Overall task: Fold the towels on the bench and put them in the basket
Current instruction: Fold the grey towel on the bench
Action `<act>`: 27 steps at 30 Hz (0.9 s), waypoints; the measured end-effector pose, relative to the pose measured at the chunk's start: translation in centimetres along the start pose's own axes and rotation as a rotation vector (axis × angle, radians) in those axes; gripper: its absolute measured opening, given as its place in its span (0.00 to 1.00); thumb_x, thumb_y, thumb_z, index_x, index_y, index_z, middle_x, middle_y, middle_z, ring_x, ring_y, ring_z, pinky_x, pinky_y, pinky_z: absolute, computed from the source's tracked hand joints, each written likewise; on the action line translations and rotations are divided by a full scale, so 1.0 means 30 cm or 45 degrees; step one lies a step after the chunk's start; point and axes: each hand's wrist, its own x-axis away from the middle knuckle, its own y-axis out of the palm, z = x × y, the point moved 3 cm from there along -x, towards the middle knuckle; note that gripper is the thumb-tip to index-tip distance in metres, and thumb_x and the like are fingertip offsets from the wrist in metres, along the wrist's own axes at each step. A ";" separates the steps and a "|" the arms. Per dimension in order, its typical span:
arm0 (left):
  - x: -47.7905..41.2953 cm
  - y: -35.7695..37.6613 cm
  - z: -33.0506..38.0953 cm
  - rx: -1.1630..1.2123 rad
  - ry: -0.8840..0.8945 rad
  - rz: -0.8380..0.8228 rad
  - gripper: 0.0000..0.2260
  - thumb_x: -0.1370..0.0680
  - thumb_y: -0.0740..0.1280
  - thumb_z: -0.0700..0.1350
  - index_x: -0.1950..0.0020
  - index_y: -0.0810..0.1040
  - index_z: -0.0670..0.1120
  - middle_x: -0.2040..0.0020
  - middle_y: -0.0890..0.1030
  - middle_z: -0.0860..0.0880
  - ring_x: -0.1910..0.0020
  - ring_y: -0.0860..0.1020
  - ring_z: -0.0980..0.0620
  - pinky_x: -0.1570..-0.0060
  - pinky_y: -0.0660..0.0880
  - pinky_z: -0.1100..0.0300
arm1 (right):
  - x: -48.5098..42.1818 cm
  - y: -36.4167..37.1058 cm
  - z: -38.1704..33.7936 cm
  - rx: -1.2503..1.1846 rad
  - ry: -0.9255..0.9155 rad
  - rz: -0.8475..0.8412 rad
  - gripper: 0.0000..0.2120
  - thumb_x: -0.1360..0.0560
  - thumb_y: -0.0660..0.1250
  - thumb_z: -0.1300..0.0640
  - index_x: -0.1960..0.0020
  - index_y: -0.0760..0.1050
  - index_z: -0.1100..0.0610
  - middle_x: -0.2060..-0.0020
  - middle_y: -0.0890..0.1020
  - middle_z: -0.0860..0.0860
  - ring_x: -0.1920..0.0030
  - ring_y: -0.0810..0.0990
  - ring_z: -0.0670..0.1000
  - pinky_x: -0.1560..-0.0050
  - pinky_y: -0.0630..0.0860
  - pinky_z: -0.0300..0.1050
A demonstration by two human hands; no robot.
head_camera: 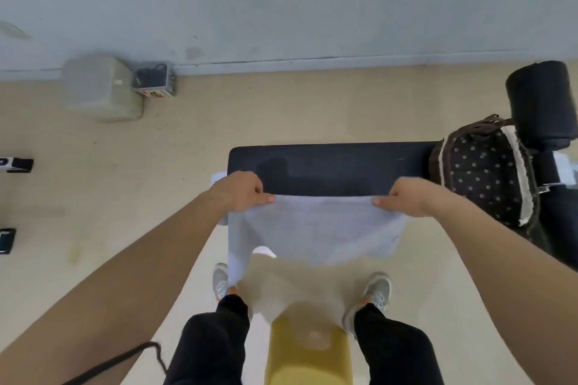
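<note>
Pinching one top corner, the left hand (242,192) stretches the pale grey cloth towel (312,228) lengthwise along the near edge of the black padded bench (328,166) to the equally pinching right hand (403,198), the rest hanging down, so folding looks barely begun and the brown dotted fabric basket (481,178) at the bench's right end waits.

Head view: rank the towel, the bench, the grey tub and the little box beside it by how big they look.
1. The towel and the bench look about alike; the towel is nearer the camera, so I won't rank them.
2. The grey tub.
3. The box.
</note>
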 end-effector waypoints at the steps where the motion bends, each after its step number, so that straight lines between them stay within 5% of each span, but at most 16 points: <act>1: -0.073 0.007 -0.007 -0.026 0.007 0.064 0.20 0.22 0.63 0.62 0.60 0.78 0.47 0.62 0.80 0.49 0.62 0.77 0.50 0.61 0.71 0.55 | -0.077 -0.010 -0.007 0.028 0.009 0.071 0.27 0.23 0.60 0.35 0.70 0.62 0.54 0.73 0.70 0.49 0.72 0.69 0.52 0.67 0.63 0.47; 5: -0.395 0.060 -0.019 -0.272 0.022 0.401 0.15 0.18 0.56 0.59 0.52 0.75 0.52 0.60 0.77 0.51 0.60 0.75 0.48 0.62 0.69 0.56 | -0.420 0.009 -0.030 0.165 0.085 0.413 0.21 0.20 0.57 0.39 0.62 0.71 0.54 0.64 0.78 0.52 0.63 0.77 0.54 0.63 0.73 0.47; 10: -0.744 0.131 -0.081 -0.410 0.079 0.818 0.15 0.18 0.57 0.59 0.49 0.76 0.50 0.57 0.80 0.47 0.57 0.78 0.44 0.65 0.64 0.55 | -0.769 0.076 -0.034 0.316 0.170 0.789 0.20 0.17 0.56 0.43 0.48 0.78 0.58 0.59 0.78 0.56 0.59 0.77 0.59 0.60 0.70 0.47; 15: -0.905 0.122 -0.124 -0.386 0.116 1.080 0.16 0.18 0.55 0.59 0.50 0.75 0.50 0.58 0.80 0.48 0.60 0.74 0.46 0.65 0.62 0.55 | -0.946 0.088 -0.014 0.217 0.146 1.078 0.21 0.17 0.54 0.47 0.48 0.79 0.61 0.55 0.79 0.62 0.60 0.73 0.60 0.60 0.69 0.48; 18: -0.921 0.127 -0.132 -0.361 0.150 1.189 0.15 0.19 0.58 0.59 0.48 0.78 0.50 0.52 0.81 0.48 0.52 0.77 0.45 0.59 0.68 0.53 | -0.973 0.091 -0.015 0.093 0.102 1.201 0.17 0.17 0.54 0.48 0.48 0.76 0.59 0.50 0.77 0.61 0.55 0.76 0.62 0.57 0.70 0.50; 23: -0.750 0.231 -0.150 -0.343 0.193 1.337 0.17 0.20 0.61 0.50 0.33 0.75 0.49 0.36 0.76 0.45 0.38 0.73 0.41 0.44 0.69 0.48 | -0.827 0.223 -0.059 0.116 0.024 1.381 0.18 0.21 0.59 0.54 0.33 0.69 0.59 0.38 0.69 0.60 0.43 0.73 0.64 0.56 0.69 0.53; 27: -0.558 0.423 -0.212 -0.307 0.123 1.277 0.22 0.23 0.64 0.49 0.28 0.71 0.48 0.28 0.70 0.44 0.31 0.69 0.40 0.38 0.68 0.47 | -0.670 0.426 -0.095 0.159 -0.065 1.311 0.20 0.22 0.59 0.52 0.33 0.70 0.57 0.37 0.71 0.58 0.40 0.72 0.62 0.50 0.72 0.52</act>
